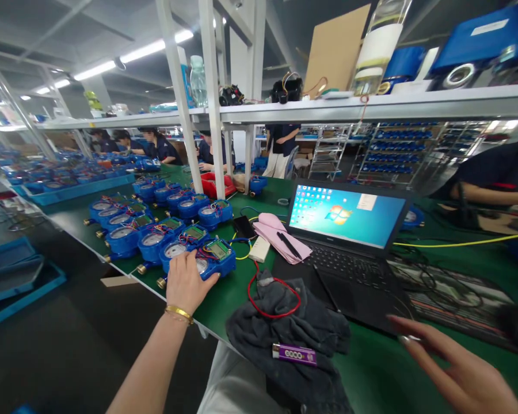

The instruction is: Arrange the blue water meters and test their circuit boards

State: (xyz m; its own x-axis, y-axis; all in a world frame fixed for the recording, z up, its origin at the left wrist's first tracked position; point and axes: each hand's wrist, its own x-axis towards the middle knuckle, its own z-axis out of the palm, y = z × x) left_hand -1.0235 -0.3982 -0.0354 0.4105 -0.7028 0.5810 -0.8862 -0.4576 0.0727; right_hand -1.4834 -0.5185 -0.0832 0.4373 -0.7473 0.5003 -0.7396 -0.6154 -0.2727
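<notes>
My left hand [187,282] reaches over the nearest blue water meter [224,265], its fingers curled round the dial side and thumb along the front edge. This meter has a green circuit board with a small display and a brass end fitting. Close beside it stands another blue meter [172,250] with coloured wires. My right hand [457,365] is over the bench at lower right, in front of the laptop [345,230]. Its fingers are bent around a small silvery thing, blurred and too small to name. It touches no meter.
Rows of blue meters [147,187] fill the left bench. A dark cloth [285,322] lies before me with a red wire loop [274,315] and purple lighter [294,354]. Pink paper [280,238] and a pen lie by the laptop. Cables [440,282] lie right; a shelf [371,108] hangs above.
</notes>
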